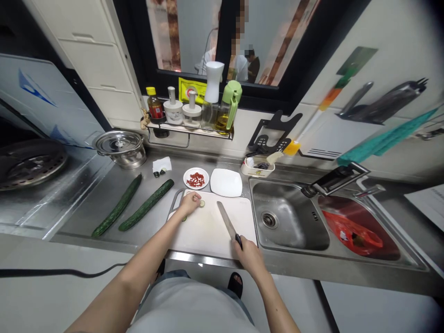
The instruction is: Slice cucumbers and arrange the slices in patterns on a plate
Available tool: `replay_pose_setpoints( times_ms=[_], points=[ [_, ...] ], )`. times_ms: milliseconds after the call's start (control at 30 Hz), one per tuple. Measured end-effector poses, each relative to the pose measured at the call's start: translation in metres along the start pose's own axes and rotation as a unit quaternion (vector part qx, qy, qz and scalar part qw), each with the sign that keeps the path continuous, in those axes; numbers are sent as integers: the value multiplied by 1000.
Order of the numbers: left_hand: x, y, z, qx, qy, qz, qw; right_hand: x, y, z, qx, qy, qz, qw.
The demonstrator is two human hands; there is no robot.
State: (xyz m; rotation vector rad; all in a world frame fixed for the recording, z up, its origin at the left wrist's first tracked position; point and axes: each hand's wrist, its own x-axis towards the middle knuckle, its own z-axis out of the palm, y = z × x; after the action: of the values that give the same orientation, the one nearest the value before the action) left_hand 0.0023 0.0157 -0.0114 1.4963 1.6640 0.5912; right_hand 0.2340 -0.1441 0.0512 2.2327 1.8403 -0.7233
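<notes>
On the cutting board point(211, 236), a cucumber slice point(202, 203) lay just right of my narrowed left hand point(189, 204); my right hand point(249, 255) gripped the knife point(227, 222).

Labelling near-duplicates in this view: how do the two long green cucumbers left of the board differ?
Angle: the left cucumber points more steeply away from the person; the right cucumber slants more to the right.
Far end: the left cucumber narrows to a thin tip; the right cucumber ends blunter.
Place: the right cucumber is nearer the cutting board than the left cucumber.
Shared: dark green, both lying on the metal counter.
</notes>
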Motion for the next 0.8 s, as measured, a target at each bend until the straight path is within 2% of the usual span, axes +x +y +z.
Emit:
replay_pose_setpoints(
  times_ms=[133, 267, 467, 800],
  points=[
    [-14, 1, 15, 56, -35, 1, 998, -6, 2, 2, -11, 2, -11, 1000],
    [-22, 3, 23, 139, -46, 9, 989, -18, 3, 3, -11, -3, -31, 999],
    [-28, 11, 21, 231, -35, 41, 972, -28, 3, 3, -21, -17, -50, 998],
    [-21, 10, 17, 255, -44, 26, 966, -29, -1, 2, -20, -33, -59, 997]
  ],
)
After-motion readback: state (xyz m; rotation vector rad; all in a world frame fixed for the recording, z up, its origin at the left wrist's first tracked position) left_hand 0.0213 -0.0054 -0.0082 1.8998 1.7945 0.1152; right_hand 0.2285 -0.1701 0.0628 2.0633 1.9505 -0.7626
